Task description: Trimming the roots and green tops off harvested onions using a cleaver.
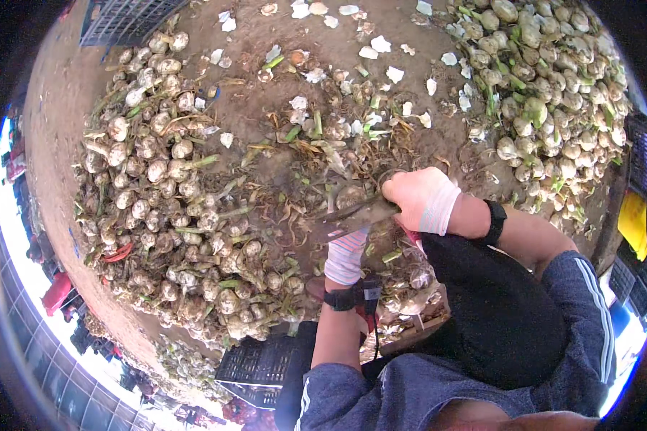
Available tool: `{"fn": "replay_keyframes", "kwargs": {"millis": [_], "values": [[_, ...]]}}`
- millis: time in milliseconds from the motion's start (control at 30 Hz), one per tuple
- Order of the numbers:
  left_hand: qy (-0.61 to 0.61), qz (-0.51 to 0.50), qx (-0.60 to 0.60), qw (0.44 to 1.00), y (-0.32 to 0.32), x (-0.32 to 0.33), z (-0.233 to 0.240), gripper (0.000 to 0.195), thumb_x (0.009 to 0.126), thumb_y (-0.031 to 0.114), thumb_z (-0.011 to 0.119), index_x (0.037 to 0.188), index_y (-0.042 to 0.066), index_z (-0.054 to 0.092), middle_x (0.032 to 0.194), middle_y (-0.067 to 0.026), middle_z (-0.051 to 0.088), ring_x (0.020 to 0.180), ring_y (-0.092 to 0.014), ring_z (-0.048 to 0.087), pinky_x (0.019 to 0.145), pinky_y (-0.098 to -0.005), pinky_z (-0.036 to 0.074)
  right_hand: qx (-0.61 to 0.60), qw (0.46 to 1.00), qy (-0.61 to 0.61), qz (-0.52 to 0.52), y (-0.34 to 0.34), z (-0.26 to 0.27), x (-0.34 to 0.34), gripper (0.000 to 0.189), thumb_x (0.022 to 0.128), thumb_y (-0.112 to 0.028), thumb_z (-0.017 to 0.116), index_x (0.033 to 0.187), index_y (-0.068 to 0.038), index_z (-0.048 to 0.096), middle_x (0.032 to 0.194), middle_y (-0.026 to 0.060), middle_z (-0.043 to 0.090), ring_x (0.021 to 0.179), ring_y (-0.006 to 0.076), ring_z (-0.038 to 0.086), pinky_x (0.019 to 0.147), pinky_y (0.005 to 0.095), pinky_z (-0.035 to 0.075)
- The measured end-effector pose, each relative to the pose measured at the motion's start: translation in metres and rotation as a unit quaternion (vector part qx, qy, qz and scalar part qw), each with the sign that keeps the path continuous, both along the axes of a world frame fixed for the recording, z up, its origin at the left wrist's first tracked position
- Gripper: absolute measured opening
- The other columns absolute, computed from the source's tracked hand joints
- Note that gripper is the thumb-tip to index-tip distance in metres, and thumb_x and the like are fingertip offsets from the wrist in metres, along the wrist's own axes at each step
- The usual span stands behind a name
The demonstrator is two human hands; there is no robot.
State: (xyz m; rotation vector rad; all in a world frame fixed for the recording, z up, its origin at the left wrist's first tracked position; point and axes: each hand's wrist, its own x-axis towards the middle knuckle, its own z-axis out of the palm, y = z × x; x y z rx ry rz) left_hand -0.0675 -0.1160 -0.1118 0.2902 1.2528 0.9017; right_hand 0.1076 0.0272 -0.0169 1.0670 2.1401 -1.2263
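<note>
My right hand (423,199), in a thin light work glove, is closed on the handle end of large metal shears (364,213), whose dark blades point left. My gloved left hand (348,242) is below and partly behind the blades, so its fingers are mostly hidden. A garlic bulb (351,196) shows just above the blades, close to the left hand; whether the fingers grip it is unclear. Trimmed stems and dry leaves (302,148) litter the dirt ground beyond the hands.
A wide pile of garlic bulbs with stems (156,172) lies left, another pile (550,81) upper right. Black plastic crates stand at the top left (124,24) and bottom (256,361). A wooden crate (415,334) holding garlic is by my legs.
</note>
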Motion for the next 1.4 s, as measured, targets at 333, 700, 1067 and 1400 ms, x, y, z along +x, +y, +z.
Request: {"fn": "replay_keyframes", "kwargs": {"millis": [333,700,1067,1400], "values": [[0.027,0.016,0.11,0.993,0.012,0.012,0.014,0.031,0.092,0.016,0.068,0.12,0.006,0.062,0.115,-0.0074,0.068,0.098,-0.02,0.067,0.089,-0.0343,0.055,0.082,0.995,0.048,-0.041,-0.007,-0.012,0.013,0.02,0.075,-0.017,0.063,0.09,-0.004,0.065,0.09,0.0172,0.068,0.09,0.0376,0.068,0.074,0.0479,0.055],[0.192,-0.05,0.113,0.974,0.011,-0.003,0.028,0.038,0.08,0.005,0.078,0.115,0.006,0.063,0.107,-0.0078,0.069,0.098,-0.017,0.066,0.086,-0.0349,0.056,0.093,0.987,0.116,-0.054,-0.012,-0.058,0.028,0.021,0.074,-0.018,0.063,0.09,-0.005,0.066,0.087,0.0167,0.069,0.086,0.0374,0.069,0.074,0.0483,0.055],[0.408,-0.076,0.279,0.866,0.056,-0.005,0.059,0.074,0.064,-0.001,0.088,0.127,0.012,0.052,0.121,-0.0088,0.061,0.107,-0.021,0.06,0.087,-0.0404,0.057,0.049,0.93,0.104,-0.35,-0.013,-0.051,0.058,0.035,0.077,-0.029,0.067,0.097,0.0,0.07,0.081,0.0278,0.066,0.082,0.0443,0.066,0.076,0.0472,0.055],[-0.161,0.323,-0.026,0.932,0.068,0.029,0.094,0.035,0.086,0.044,0.07,0.097,0.012,0.063,0.097,-0.0047,0.062,0.083,-0.019,0.055,0.074,-0.0338,0.046,-0.068,0.911,0.181,-0.365,-0.015,-0.022,0.042,0.023,0.077,-0.024,0.064,0.082,-0.002,0.067,0.07,0.0225,0.062,0.067,0.0376,0.065,0.066,0.0444,0.053]]}}
